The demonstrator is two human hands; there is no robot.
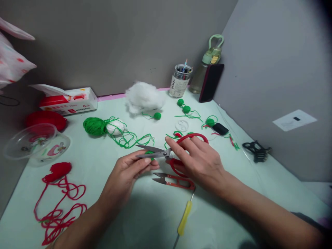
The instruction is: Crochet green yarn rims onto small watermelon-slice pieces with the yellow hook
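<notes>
My right hand (203, 160) is closed round the red loop handles of a pair of scissors (166, 153), whose blades point left and stand slightly apart. The blades lie over the fingertips of my left hand (127, 173). Pinched in those fingers is a small green yarn piece (149, 152), mostly hidden by the blades and fingers. Just below the hands lie orange-handled thread snips (178, 182) and a crochet hook (184, 218) with a yellow grip. Partly behind the scissor handle is a red and green yarn piece (177, 134).
Green yarn (94, 126), white stuffing (144, 98) and small green balls (157, 116) lie toward the back. Red yarn (61, 171) trails at left near a clear plastic tub (31, 141) and tissue box (75, 101). A pencil jar (179, 84), bottle (198, 77) and phone (211, 83) stand back right.
</notes>
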